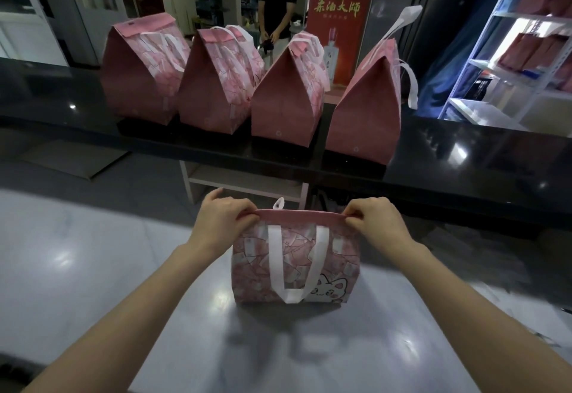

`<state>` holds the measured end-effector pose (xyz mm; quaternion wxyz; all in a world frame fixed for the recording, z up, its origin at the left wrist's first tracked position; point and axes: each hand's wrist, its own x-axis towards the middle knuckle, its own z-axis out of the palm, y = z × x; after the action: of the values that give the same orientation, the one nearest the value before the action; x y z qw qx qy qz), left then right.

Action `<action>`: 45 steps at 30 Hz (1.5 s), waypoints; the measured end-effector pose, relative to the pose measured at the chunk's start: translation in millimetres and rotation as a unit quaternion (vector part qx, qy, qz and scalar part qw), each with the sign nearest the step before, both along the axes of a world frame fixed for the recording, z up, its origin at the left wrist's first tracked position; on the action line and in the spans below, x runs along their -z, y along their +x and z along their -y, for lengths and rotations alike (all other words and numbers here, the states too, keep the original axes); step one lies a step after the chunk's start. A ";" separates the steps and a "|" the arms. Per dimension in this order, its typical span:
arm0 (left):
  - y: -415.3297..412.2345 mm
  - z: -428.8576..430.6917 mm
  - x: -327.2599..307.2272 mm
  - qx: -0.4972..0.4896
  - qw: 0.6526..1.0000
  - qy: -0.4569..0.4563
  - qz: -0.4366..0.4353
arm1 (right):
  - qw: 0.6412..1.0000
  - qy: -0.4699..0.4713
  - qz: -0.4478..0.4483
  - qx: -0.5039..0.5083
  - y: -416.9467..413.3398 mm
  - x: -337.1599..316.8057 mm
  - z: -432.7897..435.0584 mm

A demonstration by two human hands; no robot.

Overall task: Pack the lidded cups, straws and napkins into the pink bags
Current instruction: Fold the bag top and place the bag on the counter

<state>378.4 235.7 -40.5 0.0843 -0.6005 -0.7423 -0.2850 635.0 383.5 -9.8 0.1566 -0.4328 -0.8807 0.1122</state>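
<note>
The left hand [221,219] pinches the left end of the folded-over top edge of a pink bag [297,265], which stands upright on the pale glossy table [77,268] (its white handle [292,265] hangs down the front, beside a cat drawing). The right hand [376,220] pinches the right end of the same edge. Beyond, a row of four closed pink bags [278,104] stands on a black counter [464,151].

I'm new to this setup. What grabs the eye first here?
The left hand and right hand pinch the folded top of a pink bag on the grey table. Behind, four closed bags stand in a row on the black counter.
</note>
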 end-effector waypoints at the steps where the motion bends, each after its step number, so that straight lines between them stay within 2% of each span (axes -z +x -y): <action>1: -0.1 2.4 0.4 -0.011 1.000 0.007 -0.003 | 1.000 0.000 -0.006 -0.001 -3.4 1.3 0.7; 8: 2.6 31.9 4.7 -0.045 0.998 0.051 0.008 | 0.998 0.022 -0.054 -0.015 -16.0 7.8 21.2; 13: 15.6 64.2 7.0 -0.048 0.996 0.069 0.017 | 0.995 0.012 -0.102 0.007 -14.5 30.6 76.6; 18: 38.6 90.4 9.1 0.005 0.987 0.108 0.119 | 0.989 -0.052 -0.135 -0.023 -24.7 62.9 146.7; 23: 30.5 125.2 39.7 0.066 0.972 0.117 0.192 | 0.974 -0.172 -0.145 -0.015 -40.6 91.2 190.2; 26: 18.2 138.5 67.9 0.041 0.970 0.091 0.223 | 0.969 -0.198 -0.147 0.009 -48.9 104.2 200.9; 29: 6.1 141.5 92.3 0.020 0.963 0.013 0.267 | 0.960 -0.207 -0.184 0.040 -58.9 112.0 206.3; 33: -0.1 137.2 107.0 0.055 0.930 -0.085 0.354 | 0.955 -0.201 -0.209 0.068 -71.5 122.0 210.6; 35: 0.3 136.1 110.3 0.066 0.921 -0.090 0.372 | 0.952 -0.198 -0.220 0.077 -74.9 124.2 212.3; 39: 2.2 140.9 109.1 0.043 0.928 -0.055 0.367 | 0.952 -0.182 -0.232 0.081 -77.7 117.4 216.8; 45: 4.0 175.4 84.2 0.020 0.937 -0.020 0.348 | 0.944 -0.197 -0.264 0.032 -79.9 91.7 239.7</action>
<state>382.4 60.4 -124.7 -0.1966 -0.4802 -0.7187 -0.4628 555.1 143.7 -101.5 0.2982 -0.4382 -0.7536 0.3889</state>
